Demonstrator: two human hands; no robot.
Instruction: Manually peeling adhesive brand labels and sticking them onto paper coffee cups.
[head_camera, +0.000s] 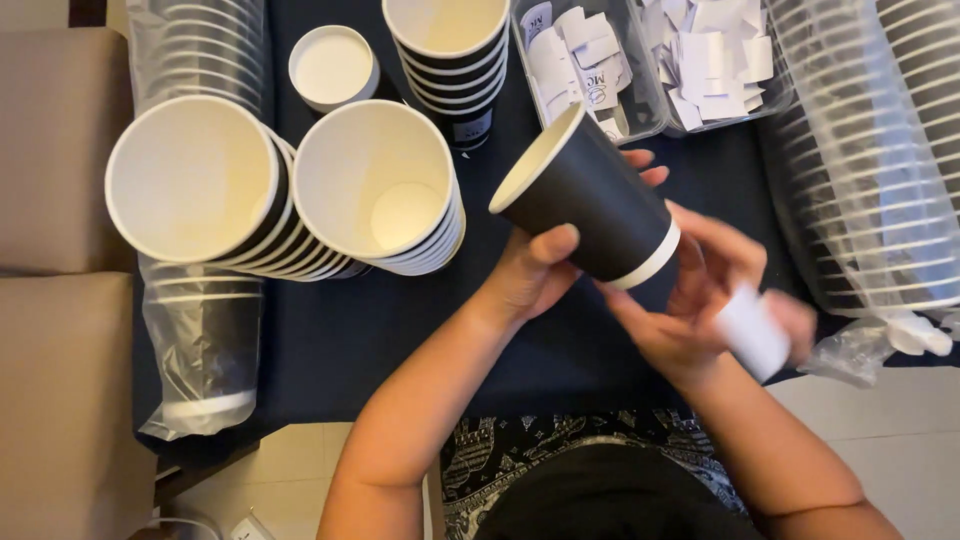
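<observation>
My left hand (535, 272) grips a black paper cup (590, 195) with a white rim, tilted on its side with its mouth toward the upper left. My right hand (715, 300) is by the cup's base and holds a small white paper label (752, 330), blurred by motion. Both hands hover over a dark blue table (340, 340).
Two tall stacks of black cups (195, 180) (380, 185) lie to the left, another stack (447, 50) and a single cup (332, 66) behind. Clear tubs of white labels (655, 60) sit at the back. Plastic-sleeved cup stacks (870, 170) (200, 340) flank the table.
</observation>
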